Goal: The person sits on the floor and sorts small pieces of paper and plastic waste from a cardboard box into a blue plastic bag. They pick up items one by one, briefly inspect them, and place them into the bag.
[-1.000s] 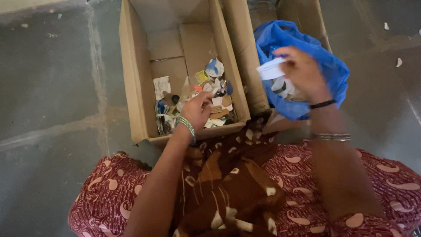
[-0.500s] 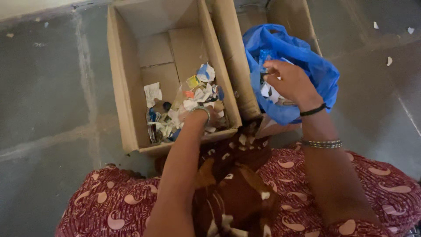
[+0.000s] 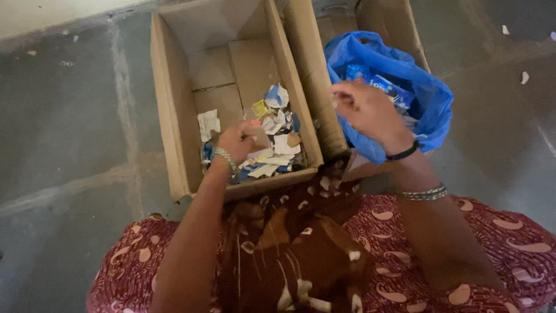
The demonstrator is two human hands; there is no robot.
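Head view looks down at a person sitting on a grey floor [image 3: 69, 133], rough and stained, with small white bits lying on it. A brown cardboard box [image 3: 174, 116] stands open in front of the knees. Its walls are flat and stiff, and its flaps stand up. Inside, at the near end, lies a pile of torn paper scraps [image 3: 275, 142]: white, blue, yellow and tan pieces, thin and crumpled.

The left hand [image 3: 237, 141] is down in the box on the pile. Its fingers are curled around a tan scrap, but the hold is partly hidden, so I cannot tell how tight it is.

Just to the right stands a second cardboard box [image 3: 394, 23], cut off at the top edge. A shiny, soft blue plastic bag [image 3: 428, 98] sits in it, wrinkled and open. Blue packets with white patches show inside, too small to make out.

The right hand [image 3: 365, 110] is at the bag's mouth, fingers bent and pinched together. What they pinch is blurred.

Red cloth with pale curly shapes [image 3: 509, 249] covers the knees, with brown cloth between.
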